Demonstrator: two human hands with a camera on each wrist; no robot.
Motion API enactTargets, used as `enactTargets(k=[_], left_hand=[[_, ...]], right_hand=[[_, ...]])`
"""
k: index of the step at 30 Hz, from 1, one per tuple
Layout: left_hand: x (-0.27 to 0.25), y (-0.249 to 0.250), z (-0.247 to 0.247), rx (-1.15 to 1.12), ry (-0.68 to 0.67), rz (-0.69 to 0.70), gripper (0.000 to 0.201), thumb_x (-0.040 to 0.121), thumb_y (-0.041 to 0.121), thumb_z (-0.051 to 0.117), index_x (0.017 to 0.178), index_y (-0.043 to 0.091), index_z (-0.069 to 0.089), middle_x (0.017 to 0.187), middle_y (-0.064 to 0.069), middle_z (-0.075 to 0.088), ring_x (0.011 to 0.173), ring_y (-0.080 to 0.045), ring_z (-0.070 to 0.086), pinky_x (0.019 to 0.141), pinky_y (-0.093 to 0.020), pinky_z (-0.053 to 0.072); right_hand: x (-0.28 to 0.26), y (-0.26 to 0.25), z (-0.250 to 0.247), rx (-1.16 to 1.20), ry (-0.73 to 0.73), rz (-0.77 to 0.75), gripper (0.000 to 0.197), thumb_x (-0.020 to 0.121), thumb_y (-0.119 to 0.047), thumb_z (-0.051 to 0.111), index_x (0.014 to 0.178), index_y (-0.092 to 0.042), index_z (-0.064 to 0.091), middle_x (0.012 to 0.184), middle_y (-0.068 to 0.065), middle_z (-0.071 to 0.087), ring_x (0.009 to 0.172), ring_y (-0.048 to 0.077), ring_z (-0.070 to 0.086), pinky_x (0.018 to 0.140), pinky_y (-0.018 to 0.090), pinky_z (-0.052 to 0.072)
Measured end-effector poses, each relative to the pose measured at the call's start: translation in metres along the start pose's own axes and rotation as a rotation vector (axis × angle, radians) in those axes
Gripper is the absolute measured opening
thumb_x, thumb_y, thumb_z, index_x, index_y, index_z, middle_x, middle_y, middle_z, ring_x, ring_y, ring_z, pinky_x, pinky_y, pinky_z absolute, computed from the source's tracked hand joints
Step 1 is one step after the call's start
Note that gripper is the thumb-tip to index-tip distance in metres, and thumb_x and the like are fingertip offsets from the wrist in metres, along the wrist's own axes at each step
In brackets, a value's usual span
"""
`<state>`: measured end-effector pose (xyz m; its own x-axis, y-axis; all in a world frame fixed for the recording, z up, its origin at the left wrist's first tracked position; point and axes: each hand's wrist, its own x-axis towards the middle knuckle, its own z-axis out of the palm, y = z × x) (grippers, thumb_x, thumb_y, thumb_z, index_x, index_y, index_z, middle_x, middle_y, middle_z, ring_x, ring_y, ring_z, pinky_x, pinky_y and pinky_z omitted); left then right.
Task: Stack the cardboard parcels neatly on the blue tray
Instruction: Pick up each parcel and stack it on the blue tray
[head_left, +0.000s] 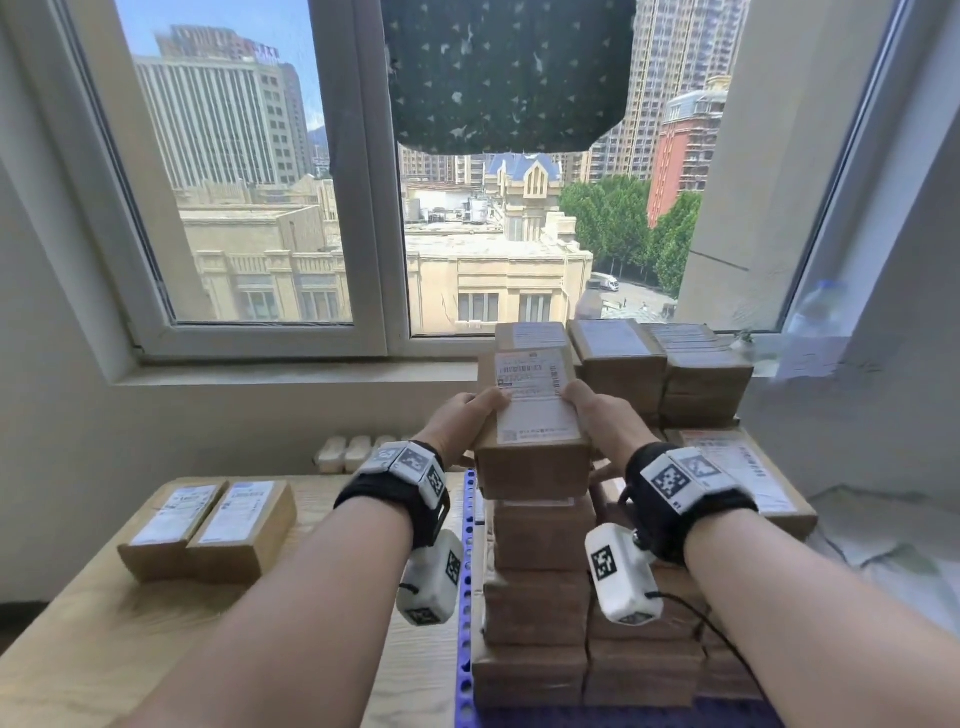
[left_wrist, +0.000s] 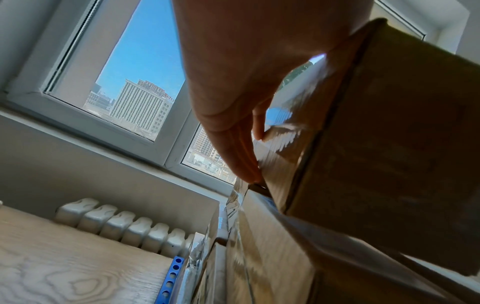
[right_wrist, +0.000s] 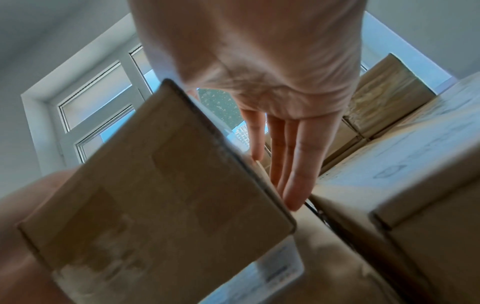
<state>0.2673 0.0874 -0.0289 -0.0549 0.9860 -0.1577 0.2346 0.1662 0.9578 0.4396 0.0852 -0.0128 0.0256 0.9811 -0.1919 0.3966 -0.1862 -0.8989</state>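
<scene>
At centre frame, a brown cardboard parcel with a white label (head_left: 532, 415) sits atop the stack on the blue perforated tray (head_left: 467, 597), gripped between the left hand (head_left: 462, 418) and right hand (head_left: 602, 418), thumbs on top, fingers flat along its sides.

No wording is showing clearly enough to read. The top parcel (head_left: 532, 415) is carrying a white shipping label (head_left: 535, 397) with barcodes and small blurred print, and the wrist bands (head_left: 415, 467) are showing black-and-white square marker patterns. Red rooftop letters on a distant building (head_left: 262, 50) are appearing too blurred to make out.
</scene>
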Motion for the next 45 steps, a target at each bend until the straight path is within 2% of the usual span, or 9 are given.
enactTargets(k=[7, 13, 20, 24, 27, 30, 33, 40, 45], left_hand=[[0.0, 0.002, 0.013, -0.07, -0.024, -0.079, 0.032, 0.097, 0.034, 0.048, 0.112, 0.008, 0.058, 0.094, -0.005, 0.067, 0.08, -0.02, 0.061, 0.089, -0.036, 0.049], [0.002, 0.003, 0.019, -0.011, -0.017, -0.09, 0.046, 0.101, 0.031, 0.042, 0.136, 0.002, 0.051, 0.135, -0.019, 0.056, 0.126, -0.035, 0.053, 0.094, -0.039, 0.043], [0.004, 0.005, 0.022, -0.054, -0.018, -0.114, 0.037, 0.099, 0.032, 0.04, 0.12, 0.007, 0.057, 0.084, -0.002, 0.061, 0.076, -0.016, 0.057, 0.086, -0.032, 0.042], [-0.002, 0.008, 0.021, 0.011, -0.02, -0.112, 0.043, 0.101, 0.031, 0.044, 0.132, 0.004, 0.055, 0.134, -0.021, 0.057, 0.125, -0.036, 0.054, 0.094, -0.046, 0.046], [0.0, 0.006, 0.02, 0.031, -0.024, -0.092, 0.046, 0.102, 0.033, 0.043, 0.135, 0.003, 0.052, 0.139, -0.022, 0.053, 0.128, -0.039, 0.051, 0.097, -0.047, 0.047], [-0.002, 0.007, 0.018, -0.051, -0.081, -0.109, 0.049, 0.1, 0.04, 0.038, 0.131, 0.006, 0.054, 0.119, -0.012, 0.063, 0.111, -0.026, 0.058, 0.089, -0.037, 0.048], [-0.004, 0.008, 0.01, 0.074, -0.051, -0.136, 0.068, 0.086, 0.057, 0.042, 0.134, 0.009, 0.053, 0.125, -0.015, 0.061, 0.114, -0.03, 0.057, 0.094, -0.04, 0.046], [-0.018, 0.004, -0.024, 0.338, 0.126, 0.038, 0.039, 0.104, 0.017, 0.034, 0.131, -0.005, 0.053, 0.136, -0.025, 0.052, 0.117, -0.034, 0.054, 0.101, -0.042, 0.04], [-0.036, -0.024, -0.064, 0.643, 0.206, 0.086, 0.042, 0.101, 0.026, 0.031, 0.137, 0.011, 0.049, 0.145, -0.011, 0.049, 0.129, -0.026, 0.046, 0.109, -0.038, 0.035]], right_hand=[[0.0, 0.004, -0.002, 0.003, 0.03, 0.076, 0.048, 0.092, -0.051, 0.045, 0.105, -0.007, 0.062, 0.091, 0.007, 0.067, 0.082, 0.026, 0.065, 0.077, 0.042, 0.059], [0.002, 0.011, -0.007, 0.037, 0.062, 0.077, 0.054, 0.089, -0.053, 0.048, 0.111, -0.006, 0.062, 0.097, 0.008, 0.069, 0.084, 0.026, 0.066, 0.066, 0.035, 0.057], [0.007, 0.011, -0.007, -0.026, 0.13, 0.056, 0.052, 0.084, -0.056, 0.049, 0.1, -0.008, 0.062, 0.101, 0.01, 0.069, 0.094, 0.031, 0.065, 0.091, 0.047, 0.055], [0.007, 0.012, -0.008, -0.024, 0.134, 0.061, 0.05, 0.083, -0.053, 0.05, 0.1, -0.008, 0.064, 0.099, 0.009, 0.069, 0.091, 0.03, 0.067, 0.08, 0.043, 0.059], [0.007, 0.012, -0.009, -0.061, 0.15, 0.04, 0.05, 0.083, -0.052, 0.048, 0.099, -0.007, 0.065, 0.095, 0.009, 0.068, 0.091, 0.03, 0.065, 0.08, 0.039, 0.057], [0.007, 0.01, -0.01, -0.177, 0.214, -0.032, 0.039, 0.09, -0.049, 0.045, 0.083, -0.012, 0.059, 0.083, 0.004, 0.061, 0.087, 0.028, 0.06, 0.083, 0.04, 0.052], [0.002, 0.004, -0.012, -0.309, 0.29, -0.117, 0.034, 0.093, -0.048, 0.044, 0.096, -0.017, 0.059, 0.093, 0.002, 0.06, 0.09, 0.024, 0.057, 0.074, 0.034, 0.041], [-0.024, -0.023, 0.015, -0.612, 0.353, -0.453, 0.046, 0.095, -0.043, 0.046, 0.132, -0.017, 0.053, 0.132, 0.006, 0.057, 0.123, 0.025, 0.049, 0.102, 0.04, 0.041], [-0.051, -0.034, 0.068, -0.751, 0.282, -0.694, 0.039, 0.098, -0.035, 0.046, 0.129, -0.013, 0.054, 0.127, 0.006, 0.058, 0.119, 0.023, 0.049, 0.105, 0.036, 0.036]])
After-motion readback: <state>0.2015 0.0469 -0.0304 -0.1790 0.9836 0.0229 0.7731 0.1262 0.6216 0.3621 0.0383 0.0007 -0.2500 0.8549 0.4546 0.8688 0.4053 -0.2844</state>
